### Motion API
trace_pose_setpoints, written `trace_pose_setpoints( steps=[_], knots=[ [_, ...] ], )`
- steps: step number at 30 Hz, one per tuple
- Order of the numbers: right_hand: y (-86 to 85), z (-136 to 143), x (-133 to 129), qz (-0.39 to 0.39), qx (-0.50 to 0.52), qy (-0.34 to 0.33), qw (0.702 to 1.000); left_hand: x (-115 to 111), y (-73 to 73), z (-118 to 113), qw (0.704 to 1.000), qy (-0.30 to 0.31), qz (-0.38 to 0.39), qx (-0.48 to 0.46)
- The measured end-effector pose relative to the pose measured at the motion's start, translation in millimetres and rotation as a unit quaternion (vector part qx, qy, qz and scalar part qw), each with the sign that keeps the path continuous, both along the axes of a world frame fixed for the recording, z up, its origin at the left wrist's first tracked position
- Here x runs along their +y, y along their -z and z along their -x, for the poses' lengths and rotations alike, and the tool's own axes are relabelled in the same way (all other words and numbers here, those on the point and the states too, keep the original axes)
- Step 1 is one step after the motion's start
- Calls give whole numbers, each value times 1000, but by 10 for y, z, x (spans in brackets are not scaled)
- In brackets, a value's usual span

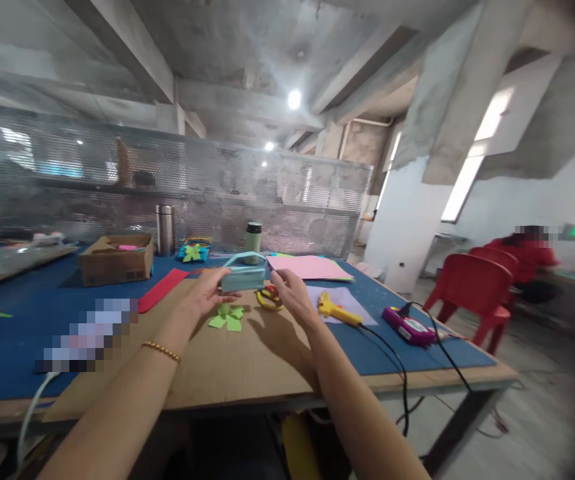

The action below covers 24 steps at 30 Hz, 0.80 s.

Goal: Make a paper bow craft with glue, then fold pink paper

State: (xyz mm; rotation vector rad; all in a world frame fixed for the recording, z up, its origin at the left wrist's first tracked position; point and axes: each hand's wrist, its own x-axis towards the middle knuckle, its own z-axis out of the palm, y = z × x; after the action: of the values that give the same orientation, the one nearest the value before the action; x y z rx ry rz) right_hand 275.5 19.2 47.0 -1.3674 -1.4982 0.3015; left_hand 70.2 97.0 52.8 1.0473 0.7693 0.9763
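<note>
My left hand grips a small light-blue paper basket by its left end, with the thumb at its upper edge and the fingers underneath. The basket's thin handle arches above it. Just right of the basket, my right hand is raised with nothing visible in it; its fingers are loosely bent and partly hidden. A small yellow-and-red object, its kind unclear, lies below and between my hands. Under my left hand, a light-green paper flower lies on the brown cardboard sheet.
To the right are a yellow glue gun and a corded purple device. Pink paper, a green bottle, a blue basket with a green flower, a steel flask and a cardboard box stand or lie behind. A person sits far right.
</note>
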Motion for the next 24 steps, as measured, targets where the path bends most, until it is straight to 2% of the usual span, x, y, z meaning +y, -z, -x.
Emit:
trace_pose_setpoints(
  steps=[2, 4, 6, 8, 9, 12, 16, 21, 24],
  knots=[
    [-51, -221, -189, -17, -105, 75, 991, 50, 19, 10, 1000, -7, 4, -9],
    [-63, -527, -409, -9, -244, 153, 958, 61, 19, 10, 1000, -16, 10, -6],
    [-19, -878, -589, 67, -357, 229, 903, 45, 4, 1, 1000, -20, 17, -2],
    [65, -1212, -683, 170, -428, 251, 852, 27, -14, -8, 999, -20, 26, -1],
    [111, -1357, -696, 208, -444, 236, 839, 24, -21, -10, 999, -22, 29, -2],
    [221, -1668, -645, 257, -446, 169, 840, 33, -28, 0, 999, -28, 40, 1],
    [295, -1837, -512, 230, -444, 173, 849, 51, -17, 31, 999, -25, 44, 1],
    [310, -1846, -436, 178, -471, 160, 849, 65, -7, 48, 999, -12, 41, -9],
    [173, -1697, -416, 118, -424, 156, 884, 91, -5, 44, 999, -12, 48, -10]
  ],
)
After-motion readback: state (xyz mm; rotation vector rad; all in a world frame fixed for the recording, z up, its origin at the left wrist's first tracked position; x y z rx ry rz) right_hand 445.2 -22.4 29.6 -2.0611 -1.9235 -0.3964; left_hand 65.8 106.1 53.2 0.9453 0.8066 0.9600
